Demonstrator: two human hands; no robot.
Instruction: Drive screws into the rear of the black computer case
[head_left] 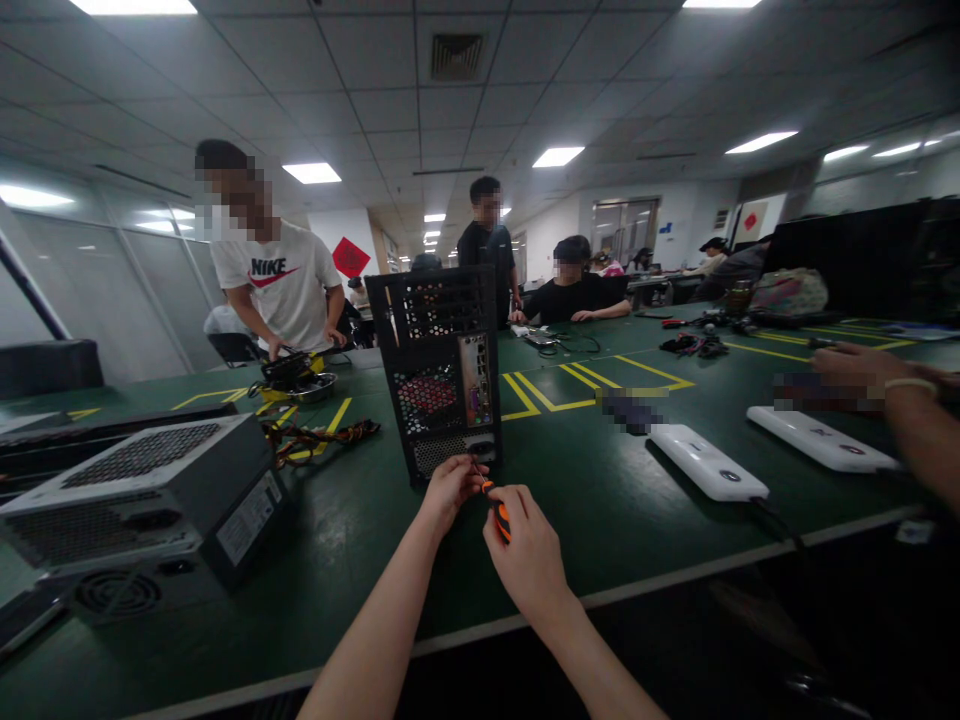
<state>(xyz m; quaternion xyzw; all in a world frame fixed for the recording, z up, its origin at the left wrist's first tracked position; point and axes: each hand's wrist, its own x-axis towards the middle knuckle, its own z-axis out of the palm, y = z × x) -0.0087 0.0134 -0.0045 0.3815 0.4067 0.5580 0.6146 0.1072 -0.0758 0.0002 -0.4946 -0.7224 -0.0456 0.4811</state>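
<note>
A black computer case (442,345) stands upright on the green table, its rear side turned to me. My right hand (529,555) is closed around the orange and black handle of a screwdriver (501,518), whose shaft points up at the case's lower right part. Close to the screwdriver's tip, my left hand (451,492) has its fingers pinched together in front of the case's bottom edge. Whether those fingers grip the shaft or a small part is too small to tell. The power supply (450,453) shows at the bottom of the case, just above my left hand.
Grey power supply units (150,500) are stacked at left, with loose cables (322,435) behind them. White power banks (709,462) lie at right, near another person's arm (919,400). Across the table a person in a white shirt (274,275) handles parts. Yellow tape (555,405) marks the table.
</note>
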